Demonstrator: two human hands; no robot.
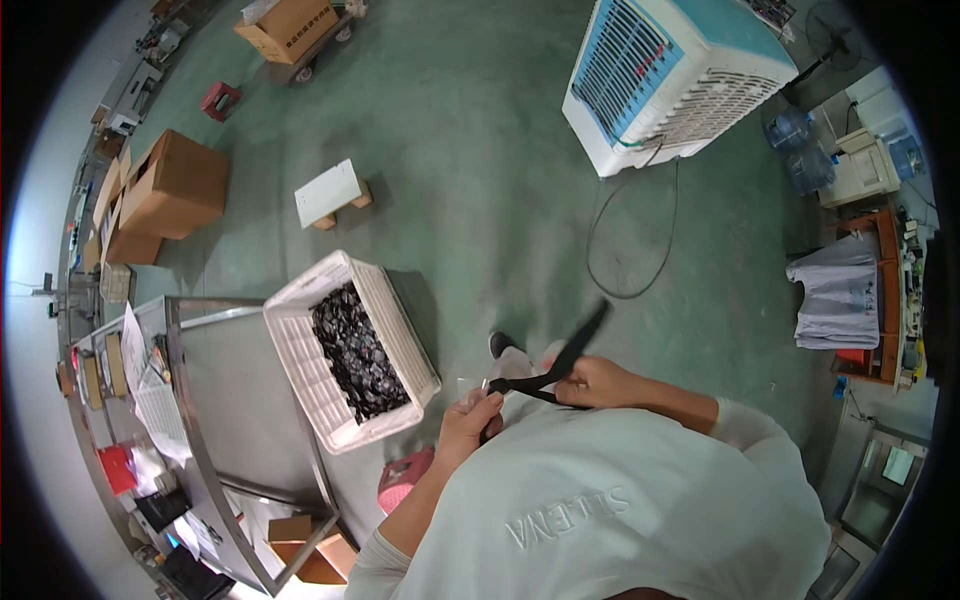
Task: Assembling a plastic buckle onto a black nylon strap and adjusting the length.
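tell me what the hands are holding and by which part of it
A black strap: the left hand grips it where it bunches, the right hand partway along, with one end sticking out free.

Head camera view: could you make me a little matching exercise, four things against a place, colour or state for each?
1. Black strap
2. Pale crate
3. Boxy slatted machine
4. Small bench

A. Blue and white, upper right
B. White-topped, beyond the crate
C. Between the left hand and right hand
D. Holding dark pieces

Pairs: 1-C, 2-D, 3-A, 4-B
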